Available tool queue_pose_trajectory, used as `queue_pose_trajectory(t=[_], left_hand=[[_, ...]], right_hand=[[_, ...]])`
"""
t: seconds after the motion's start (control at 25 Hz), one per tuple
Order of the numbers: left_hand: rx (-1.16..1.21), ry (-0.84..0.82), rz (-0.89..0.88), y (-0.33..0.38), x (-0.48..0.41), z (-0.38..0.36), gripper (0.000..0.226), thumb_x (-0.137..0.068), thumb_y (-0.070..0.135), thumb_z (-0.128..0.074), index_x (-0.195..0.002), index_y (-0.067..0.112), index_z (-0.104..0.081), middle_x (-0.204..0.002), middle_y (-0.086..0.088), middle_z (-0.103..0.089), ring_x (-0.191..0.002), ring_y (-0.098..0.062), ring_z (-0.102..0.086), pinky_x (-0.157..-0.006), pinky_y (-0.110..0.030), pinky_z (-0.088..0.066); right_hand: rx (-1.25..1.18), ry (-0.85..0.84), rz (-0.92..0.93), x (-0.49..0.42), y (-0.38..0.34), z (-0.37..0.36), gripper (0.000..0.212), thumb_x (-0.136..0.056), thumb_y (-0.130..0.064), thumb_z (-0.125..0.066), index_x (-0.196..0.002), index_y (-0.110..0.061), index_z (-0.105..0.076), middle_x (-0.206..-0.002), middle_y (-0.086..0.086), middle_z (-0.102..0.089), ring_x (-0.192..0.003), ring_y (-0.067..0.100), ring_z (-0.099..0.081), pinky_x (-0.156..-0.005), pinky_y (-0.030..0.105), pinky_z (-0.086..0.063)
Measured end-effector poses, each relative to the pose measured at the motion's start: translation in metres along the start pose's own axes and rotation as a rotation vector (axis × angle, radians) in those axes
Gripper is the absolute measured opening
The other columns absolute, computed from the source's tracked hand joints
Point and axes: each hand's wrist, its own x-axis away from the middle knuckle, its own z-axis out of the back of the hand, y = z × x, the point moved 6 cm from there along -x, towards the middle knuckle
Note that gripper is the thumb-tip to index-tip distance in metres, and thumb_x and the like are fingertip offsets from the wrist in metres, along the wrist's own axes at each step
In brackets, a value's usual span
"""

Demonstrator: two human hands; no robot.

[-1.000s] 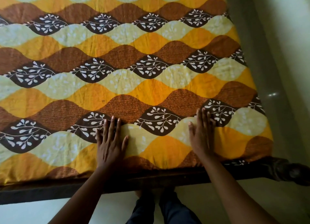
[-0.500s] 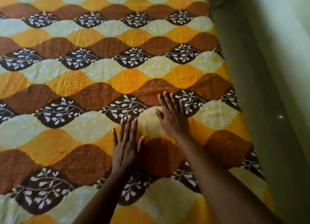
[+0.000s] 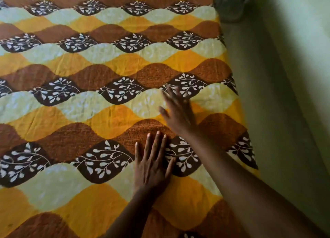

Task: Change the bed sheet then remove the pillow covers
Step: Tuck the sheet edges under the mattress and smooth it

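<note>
The sheet (image 3: 85, 116) covers the bed (image 3: 238, 104) to its right edge. Both hands are on it near that edge, left hand (image 3: 153, 166) flat, right hand (image 3: 178, 114) blurred but straight-fingered, neither gripping. It looks thin, soft and light, creasing easily, so take it by an edge or corner.

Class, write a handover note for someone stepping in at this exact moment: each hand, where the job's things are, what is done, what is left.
Left hand: open, flat on the bed sheet, fingers straight.
Right hand: open, fingers spread, on or just above the sheet farther up; blurred, so contact is unclear.
Sheet: patterned, spread out flat, with a few light creases.
Done: sheet laid out.
Left: smooth the creases; pillows and covers are not in view, so those probably remain.
</note>
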Motion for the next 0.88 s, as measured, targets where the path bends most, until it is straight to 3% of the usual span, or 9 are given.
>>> queue_pose_trajectory(t=[0.08,0.16,0.48,0.68,0.88], left_hand=[[-0.002,-0.018,-0.006,0.000,-0.001,-0.002,0.067,-0.094,0.058,-0.010,-0.148,0.020,-0.022,-0.155,-0.002,-0.021,-0.143,-0.022,-0.013,-0.112,-0.052,-0.011],[0.004,-0.027,-0.006,-0.001,-0.002,-0.005,0.067,-0.094,0.058,-0.011,-0.147,0.020,-0.023,-0.155,-0.002,-0.021,-0.144,-0.023,-0.014,-0.112,-0.053,-0.013],[-0.015,-0.065,0.004,-0.004,-0.002,-0.008,0.068,-0.093,0.059,-0.013,-0.149,0.020,-0.018,-0.157,-0.001,-0.015,-0.145,-0.022,-0.009,-0.114,-0.052,-0.009],[-0.017,-0.042,-0.022,-0.005,-0.002,-0.005,0.069,-0.093,0.060,-0.009,-0.149,0.020,-0.016,-0.156,-0.004,-0.016,-0.144,-0.022,-0.008,-0.115,-0.049,-0.001],[0.062,-0.001,0.026,0.010,0.003,0.008,0.065,-0.095,0.056,-0.009,-0.148,0.020,-0.016,-0.156,-0.004,-0.015,-0.145,-0.020,-0.002,-0.115,-0.045,0.002]], right_hand=[[0.051,-0.139,0.143,-0.042,-0.043,-0.027,0.059,-0.098,-0.050,-0.022,-0.150,-0.026,-0.006,-0.159,0.001,0.004,-0.146,0.022,0.007,-0.116,0.047,0.005],[0.128,-0.198,0.138,-0.073,-0.043,-0.044,0.060,-0.098,-0.050,-0.022,-0.150,-0.027,-0.002,-0.159,0.000,0.006,-0.146,0.021,0.008,-0.116,0.047,0.008],[0.177,0.024,-0.251,-0.071,0.111,0.002,0.061,-0.096,-0.056,-0.012,-0.150,-0.028,-0.006,-0.159,0.000,-0.002,-0.146,0.021,0.002,-0.116,0.044,0.004],[0.063,0.087,-0.471,-0.028,0.164,0.019,0.067,-0.095,-0.055,-0.024,-0.150,-0.021,-0.005,-0.159,0.003,-0.003,-0.146,0.022,0.001,-0.116,0.041,0.002],[-0.214,0.104,-0.663,0.043,0.184,0.021,0.078,-0.090,-0.060,-0.037,-0.151,-0.019,-0.007,-0.156,0.011,-0.016,-0.139,0.033,-0.025,-0.109,0.044,-0.027]])
